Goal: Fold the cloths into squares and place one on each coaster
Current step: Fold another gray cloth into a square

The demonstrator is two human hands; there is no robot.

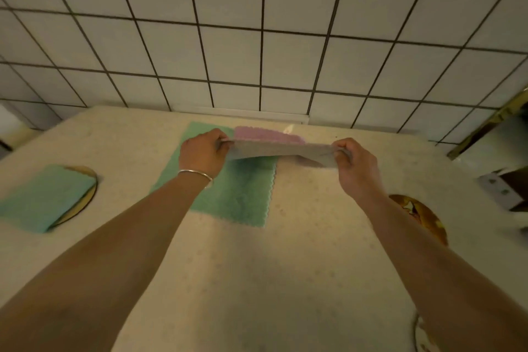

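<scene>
Pink cloth (268,136); green cloths (243,191); white wall tiles (285,8).

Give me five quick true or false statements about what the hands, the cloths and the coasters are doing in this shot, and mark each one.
1. Both hands hold the pink cloth off the counter. True: the left hand and right hand pinch its ends.
2. A folded green cloth lies on the left coaster. True.
3. The right coaster already carries a cloth. False: it is bare.
4. The unfolded green cloth is crumpled in a heap. False: it lies flat on the counter.
5. A bracelet is on the right wrist. False: it is on the left.
</scene>
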